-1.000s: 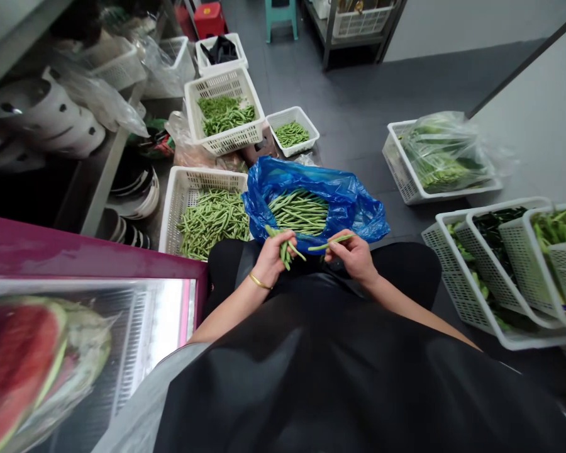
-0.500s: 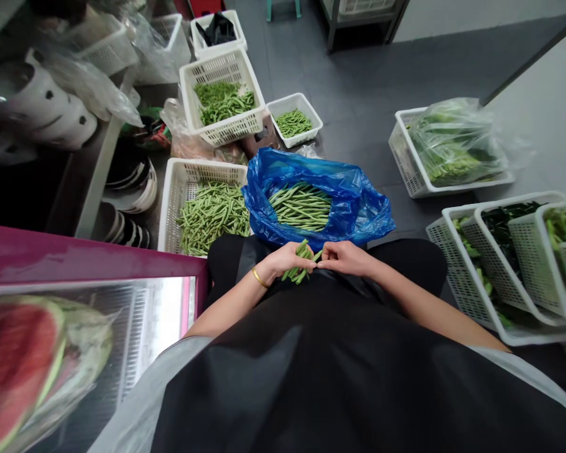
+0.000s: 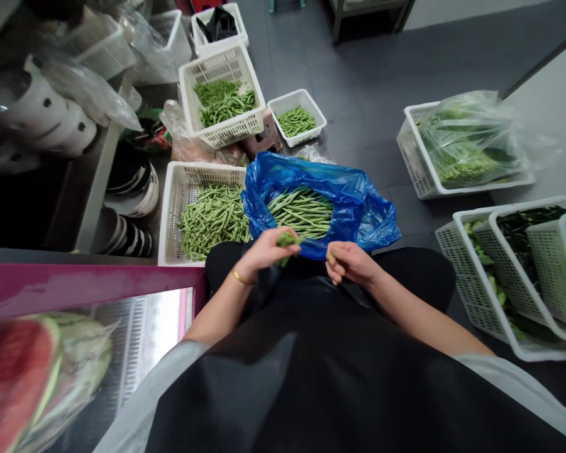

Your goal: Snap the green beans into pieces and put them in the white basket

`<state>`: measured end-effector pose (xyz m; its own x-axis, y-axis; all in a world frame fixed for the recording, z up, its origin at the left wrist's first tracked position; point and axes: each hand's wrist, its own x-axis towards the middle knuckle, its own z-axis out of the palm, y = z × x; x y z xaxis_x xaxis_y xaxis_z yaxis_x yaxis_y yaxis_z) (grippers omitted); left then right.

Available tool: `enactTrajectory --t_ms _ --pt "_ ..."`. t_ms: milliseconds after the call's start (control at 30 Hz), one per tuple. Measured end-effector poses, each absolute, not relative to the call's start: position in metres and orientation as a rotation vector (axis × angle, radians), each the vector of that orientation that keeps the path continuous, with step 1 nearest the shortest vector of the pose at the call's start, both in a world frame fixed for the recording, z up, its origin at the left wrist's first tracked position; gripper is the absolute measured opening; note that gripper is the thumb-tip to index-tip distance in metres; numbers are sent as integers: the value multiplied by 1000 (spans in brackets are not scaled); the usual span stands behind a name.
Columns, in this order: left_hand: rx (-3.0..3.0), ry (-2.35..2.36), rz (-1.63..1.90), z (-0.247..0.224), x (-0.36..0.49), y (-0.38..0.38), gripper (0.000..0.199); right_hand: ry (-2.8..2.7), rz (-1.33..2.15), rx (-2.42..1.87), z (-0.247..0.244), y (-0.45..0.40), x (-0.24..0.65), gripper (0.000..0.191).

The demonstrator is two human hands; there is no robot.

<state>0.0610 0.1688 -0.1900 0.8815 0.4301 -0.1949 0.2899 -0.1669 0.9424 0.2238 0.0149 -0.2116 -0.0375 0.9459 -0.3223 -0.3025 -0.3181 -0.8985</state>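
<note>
The left hand (image 3: 270, 249) grips green bean pieces (image 3: 287, 240); apart from it, the right hand (image 3: 351, 263) perhaps pinches a fragment. No writing is readable.

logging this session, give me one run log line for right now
left hand: holds cut beans | right hand: fingers pinched, contents unclear | blue bag: open, long beans inside | crate: beans, left

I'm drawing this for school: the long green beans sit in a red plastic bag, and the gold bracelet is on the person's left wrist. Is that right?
Not quite: the plastic bag is blue, as the head view shows. The long green beans sit in it, and the gold bracelet is on the left wrist.
</note>
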Motion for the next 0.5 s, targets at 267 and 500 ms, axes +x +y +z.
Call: enactTrajectory --t_ms 267,500 --pt "2253 1544 349 -204 -7 303 50 -1927 1192 -2130 -224 34 276 20" --pt "2040 1184 506 -212 28 263 38 -2183 696 -2201 -251 139 227 32"
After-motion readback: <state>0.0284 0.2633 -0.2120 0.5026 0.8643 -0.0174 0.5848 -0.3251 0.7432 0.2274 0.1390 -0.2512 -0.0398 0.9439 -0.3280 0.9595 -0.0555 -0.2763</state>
